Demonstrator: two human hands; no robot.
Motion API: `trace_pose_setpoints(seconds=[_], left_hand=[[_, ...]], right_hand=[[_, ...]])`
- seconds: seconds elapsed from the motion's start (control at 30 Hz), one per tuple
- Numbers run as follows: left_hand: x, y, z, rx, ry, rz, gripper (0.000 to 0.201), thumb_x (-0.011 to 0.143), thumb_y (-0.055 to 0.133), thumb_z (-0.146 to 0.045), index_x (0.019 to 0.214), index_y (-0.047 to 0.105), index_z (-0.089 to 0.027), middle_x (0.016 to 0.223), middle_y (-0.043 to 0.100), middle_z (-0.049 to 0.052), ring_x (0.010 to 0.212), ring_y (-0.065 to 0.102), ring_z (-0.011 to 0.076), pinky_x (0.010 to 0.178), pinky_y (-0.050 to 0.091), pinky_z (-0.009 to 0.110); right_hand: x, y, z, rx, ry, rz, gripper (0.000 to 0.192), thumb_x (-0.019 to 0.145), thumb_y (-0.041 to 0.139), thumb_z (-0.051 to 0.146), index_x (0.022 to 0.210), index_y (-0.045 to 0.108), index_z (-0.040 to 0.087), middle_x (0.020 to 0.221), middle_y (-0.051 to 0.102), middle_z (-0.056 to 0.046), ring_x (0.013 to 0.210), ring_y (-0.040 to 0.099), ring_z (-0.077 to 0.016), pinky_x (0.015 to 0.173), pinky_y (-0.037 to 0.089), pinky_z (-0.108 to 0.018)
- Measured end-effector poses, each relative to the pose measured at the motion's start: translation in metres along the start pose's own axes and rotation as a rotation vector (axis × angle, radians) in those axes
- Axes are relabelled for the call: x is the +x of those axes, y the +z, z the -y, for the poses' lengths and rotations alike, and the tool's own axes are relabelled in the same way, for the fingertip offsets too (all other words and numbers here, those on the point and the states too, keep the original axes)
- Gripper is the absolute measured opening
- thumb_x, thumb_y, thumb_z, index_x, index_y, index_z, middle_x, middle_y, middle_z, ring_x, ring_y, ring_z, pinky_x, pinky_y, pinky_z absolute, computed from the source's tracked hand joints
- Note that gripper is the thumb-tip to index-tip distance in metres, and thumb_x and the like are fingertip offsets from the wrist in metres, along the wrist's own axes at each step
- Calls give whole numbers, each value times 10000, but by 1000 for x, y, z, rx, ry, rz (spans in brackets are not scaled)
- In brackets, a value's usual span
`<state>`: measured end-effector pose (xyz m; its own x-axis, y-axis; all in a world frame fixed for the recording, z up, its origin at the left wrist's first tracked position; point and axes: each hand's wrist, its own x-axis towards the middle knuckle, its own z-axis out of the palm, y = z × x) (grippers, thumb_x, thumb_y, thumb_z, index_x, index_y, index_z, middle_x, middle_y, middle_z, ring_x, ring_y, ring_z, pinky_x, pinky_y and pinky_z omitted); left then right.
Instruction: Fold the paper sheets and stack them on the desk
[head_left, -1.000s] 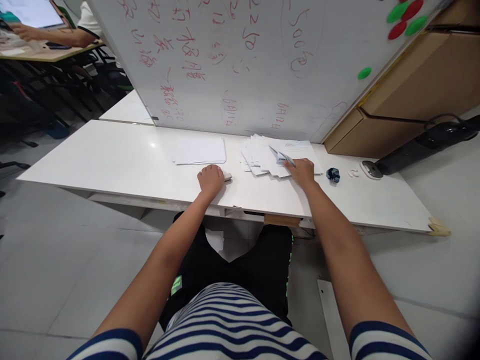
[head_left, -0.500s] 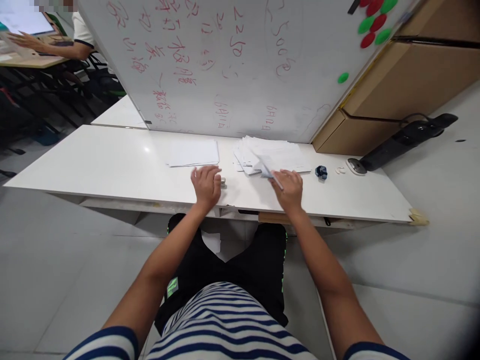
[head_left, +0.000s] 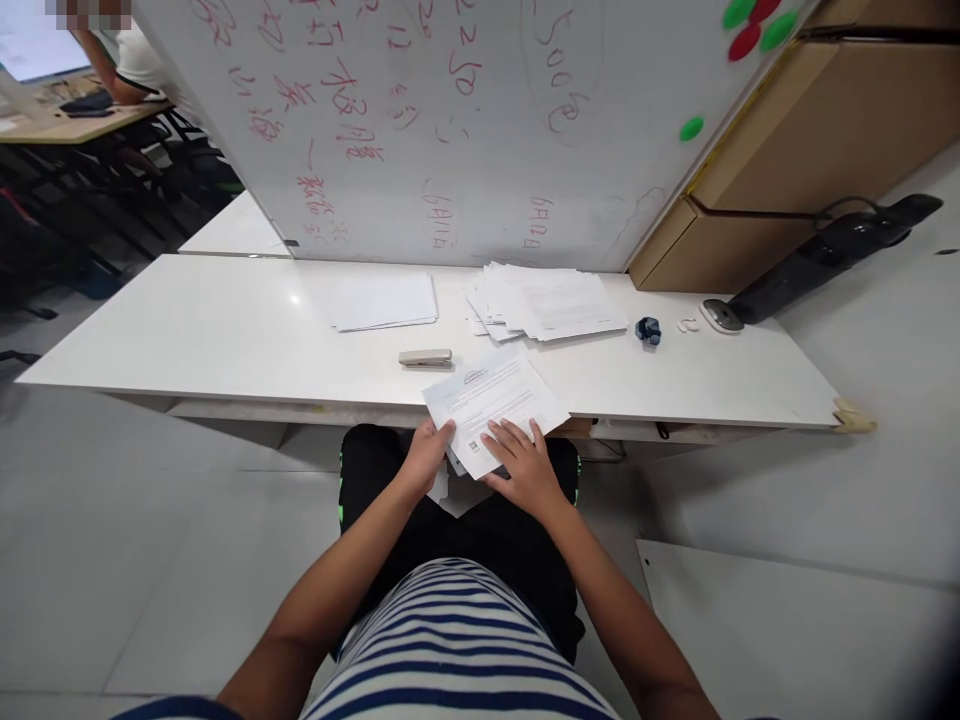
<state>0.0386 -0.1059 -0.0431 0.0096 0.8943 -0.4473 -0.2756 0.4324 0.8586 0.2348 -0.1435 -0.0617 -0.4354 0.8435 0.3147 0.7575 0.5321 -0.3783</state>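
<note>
A printed sheet of paper (head_left: 491,398) hangs over the near edge of the white table (head_left: 225,330), held above my lap. My left hand (head_left: 427,455) grips its lower left corner and my right hand (head_left: 525,465) lies with spread fingers on its lower edge. A beige stapler (head_left: 425,358) lies on the table just beyond the sheet, untouched. Behind it to the right is a fanned pile of printed sheets (head_left: 547,300), and to the left a neat stack of blank paper (head_left: 384,301).
A whiteboard (head_left: 450,120) with red writing stands along the table's far edge. A small dark blue object (head_left: 647,330), small white bits (head_left: 686,324) and a round grey disc (head_left: 720,315) lie at the table's right. Cardboard boxes (head_left: 825,150) stand beyond. Another person sits at a desk (head_left: 67,105) far left.
My right hand pulled one sheet off the fanned pile and brought it toward me. My left hand let go of the stapler and took the sheet's corner. Both hands now sit at the near edge.
</note>
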Motion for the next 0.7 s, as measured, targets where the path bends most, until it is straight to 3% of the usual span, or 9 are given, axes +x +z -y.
trace_pose_setpoints(seconds=[0.07, 0.2, 0.23, 0.3, 0.37, 0.43, 0.57, 0.7], left_hand=[[-3, -8, 7, 36, -11, -2, 482, 744, 751, -447, 1130, 641, -180, 1115, 717, 123, 991, 682, 294, 846, 548, 440], [-9, -24, 12, 118, -26, 72, 475, 708, 784, -484, 1065, 691, -184, 1062, 741, 111, 984, 689, 298, 882, 539, 455], [-10, -27, 12, 133, -24, 102, 471, 697, 794, -485, 1046, 705, -181, 1045, 746, 109, 981, 691, 295, 897, 534, 453], [-10, -32, 14, 153, -22, 154, 456, 683, 808, -479, 1015, 725, -178, 1037, 751, 107, 975, 696, 290, 912, 528, 447], [-9, -34, 15, 169, -17, 178, 442, 680, 813, -466, 1001, 733, -173, 1054, 748, 109, 970, 699, 289, 912, 529, 445], [-8, -34, 14, 202, 2, 161, 439, 683, 811, -459, 999, 732, -165, 1075, 742, 116, 968, 700, 294, 905, 532, 452], [-9, -26, -3, 313, 157, 91, 417, 723, 769, -471, 1014, 718, -176, 1117, 728, 111, 1014, 684, 295, 895, 539, 431], [-7, -14, -44, 437, 418, 108, 395, 836, 644, -494, 1100, 684, -202, 1153, 713, 83, 1063, 660, 270, 899, 531, 383]], right_hand=[[-11, -3, -7, 48, 138, -91, 523, 882, 559, 492, 1382, 501, 353, 1453, 498, -53, 1363, 432, -318, 1178, 148, -608], [-28, -7, -28, 319, 693, -445, 533, 874, 532, 536, 1341, 541, 280, 1414, 533, -118, 1336, 465, -331, 1115, 325, -594], [-30, -8, -34, 475, 808, -455, 548, 852, 563, 550, 1320, 556, 265, 1377, 568, -126, 1290, 515, -337, 1064, 403, -577], [-33, -8, -42, 858, 933, -327, 547, 785, 659, 560, 1232, 617, 248, 1252, 661, -118, 1146, 629, -335, 942, 522, -524], [-33, -10, -47, 1157, 943, -185, 507, 711, 751, 535, 1115, 679, 237, 1125, 724, -92, 1012, 693, -316, 864, 567, -483], [-32, -13, -48, 1253, 946, -178, 473, 657, 806, 506, 1030, 714, 229, 1062, 746, -76, 946, 712, -301, 847, 572, -473], [-20, -28, -50, 1113, 922, -298, 436, 646, 811, 511, 955, 742, 211, 1030, 752, -82, 938, 706, -306, 858, 558, -497], [9, -54, -55, 942, 754, -499, 439, 716, 734, 557, 999, 736, 221, 1054, 744, -74, 1055, 665, -306, 919, 532, -491]])
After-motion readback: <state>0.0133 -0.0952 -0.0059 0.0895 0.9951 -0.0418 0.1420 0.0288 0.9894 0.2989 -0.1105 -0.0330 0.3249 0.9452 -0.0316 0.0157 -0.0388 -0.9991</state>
